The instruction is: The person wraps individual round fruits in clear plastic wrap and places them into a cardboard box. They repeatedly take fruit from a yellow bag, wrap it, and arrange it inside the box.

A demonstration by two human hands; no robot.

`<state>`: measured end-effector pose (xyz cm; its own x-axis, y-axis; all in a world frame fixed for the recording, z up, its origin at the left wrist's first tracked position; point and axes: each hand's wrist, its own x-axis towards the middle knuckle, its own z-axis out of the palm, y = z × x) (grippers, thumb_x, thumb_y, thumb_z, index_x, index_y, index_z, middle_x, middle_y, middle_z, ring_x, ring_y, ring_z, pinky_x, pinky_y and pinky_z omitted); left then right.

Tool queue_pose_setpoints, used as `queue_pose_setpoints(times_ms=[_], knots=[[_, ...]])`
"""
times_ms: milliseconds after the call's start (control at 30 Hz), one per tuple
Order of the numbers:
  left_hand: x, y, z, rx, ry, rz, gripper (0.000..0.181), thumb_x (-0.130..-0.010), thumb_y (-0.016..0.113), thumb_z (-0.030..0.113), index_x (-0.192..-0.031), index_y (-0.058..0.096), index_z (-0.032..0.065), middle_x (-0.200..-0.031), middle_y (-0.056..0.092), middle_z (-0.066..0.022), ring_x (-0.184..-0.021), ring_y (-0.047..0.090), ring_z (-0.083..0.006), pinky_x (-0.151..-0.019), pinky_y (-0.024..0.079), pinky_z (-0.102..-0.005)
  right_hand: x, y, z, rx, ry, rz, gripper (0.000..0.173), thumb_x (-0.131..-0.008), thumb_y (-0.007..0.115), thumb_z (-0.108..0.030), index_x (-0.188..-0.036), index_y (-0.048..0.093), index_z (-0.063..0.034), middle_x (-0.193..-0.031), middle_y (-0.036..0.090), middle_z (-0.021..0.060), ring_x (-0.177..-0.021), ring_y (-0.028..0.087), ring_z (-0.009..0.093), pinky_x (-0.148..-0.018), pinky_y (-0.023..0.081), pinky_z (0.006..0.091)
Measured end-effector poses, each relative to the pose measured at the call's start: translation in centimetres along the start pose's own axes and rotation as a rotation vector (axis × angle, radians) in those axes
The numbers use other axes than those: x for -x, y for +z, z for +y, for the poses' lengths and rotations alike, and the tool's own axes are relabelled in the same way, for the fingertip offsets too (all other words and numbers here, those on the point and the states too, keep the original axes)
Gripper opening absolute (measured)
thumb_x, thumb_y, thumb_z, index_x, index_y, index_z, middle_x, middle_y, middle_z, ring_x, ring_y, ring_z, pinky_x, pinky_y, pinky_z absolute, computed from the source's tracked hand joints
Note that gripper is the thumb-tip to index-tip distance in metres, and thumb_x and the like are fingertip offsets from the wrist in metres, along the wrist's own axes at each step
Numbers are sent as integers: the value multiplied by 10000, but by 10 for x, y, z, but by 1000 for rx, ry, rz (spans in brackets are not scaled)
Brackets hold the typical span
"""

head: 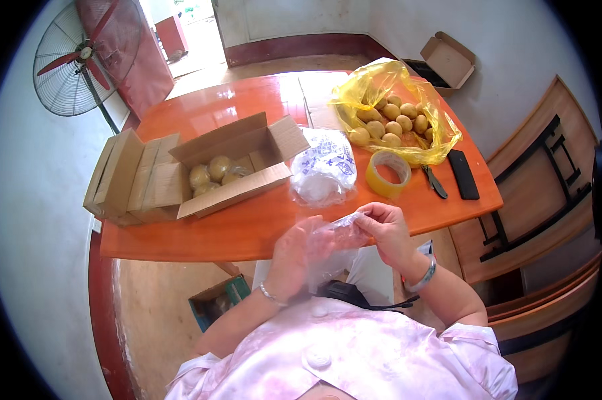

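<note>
A thin clear plastic bag (333, 245) hangs between my hands at the near edge of the table. My right hand (388, 232) pinches its upper rim between thumb and fingers. Flat against the film, my left hand (293, 255) has its fingers extended; it is slightly blurred, and whether it is inside or behind the bag is unclear. Just beyond lies a white plastic packet (323, 165) with blue print. An open cardboard box (236, 187) to the left holds several round yellowish fruits or potatoes (218, 169), apparently wrapped in clear film.
A yellow plastic bag (443, 142) at the far right holds several loose yellowish fruits or potatoes (392, 111). Nearer are a tape roll (388, 175), dark-handled snips (435, 182) and a black phone-like slab (463, 175). Closed cartons (151, 175) stand left on the orange table (181, 245).
</note>
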<state>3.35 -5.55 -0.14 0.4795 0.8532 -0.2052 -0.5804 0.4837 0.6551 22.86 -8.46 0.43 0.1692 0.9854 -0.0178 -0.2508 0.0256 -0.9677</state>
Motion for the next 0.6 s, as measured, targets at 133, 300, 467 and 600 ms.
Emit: queue_pose_setpoints(times_ms=[133, 300, 467, 600], knots=[[-7, -11, -1, -316, 6, -80, 295, -966, 577, 302, -1016, 666, 25, -900, 681, -52, -813, 642, -130, -745, 518, -281, -3, -3, 0, -65, 72, -19, 124, -931, 610, -108, -906, 652, 5, -814, 662, 37, -688, 602, 70, -627, 489, 206], [-6, -5, -3, -172, 9, 62, 253, -972, 571, 244, -927, 670, 16, -830, 676, -45, -699, 613, -114, -635, 475, -249, -2, -2, -1, -224, 228, -11, 199, -959, 592, -197, -905, 642, -12, -799, 645, 26, -661, 598, 84, -549, 498, 239], [-6, -7, -4, -104, 14, 96, 234, -977, 560, 222, -940, 667, 17, -832, 674, -52, -709, 611, -122, -634, 468, -248, 9, -2, -9, -134, 313, -197, 256, -932, 629, -206, -1057, 645, 18, -910, 673, 50, -703, 638, 107, -576, 520, 240], [-7, -10, -1, 17, 15, 71, 202, -976, 554, 203, -973, 664, 33, -867, 676, -52, -755, 618, -126, -671, 480, -261, 16, -1, -4, -8, 291, -325, 288, -884, 683, -164, -1095, 658, 31, -920, 688, 71, -690, 650, 125, -614, 528, 242]])
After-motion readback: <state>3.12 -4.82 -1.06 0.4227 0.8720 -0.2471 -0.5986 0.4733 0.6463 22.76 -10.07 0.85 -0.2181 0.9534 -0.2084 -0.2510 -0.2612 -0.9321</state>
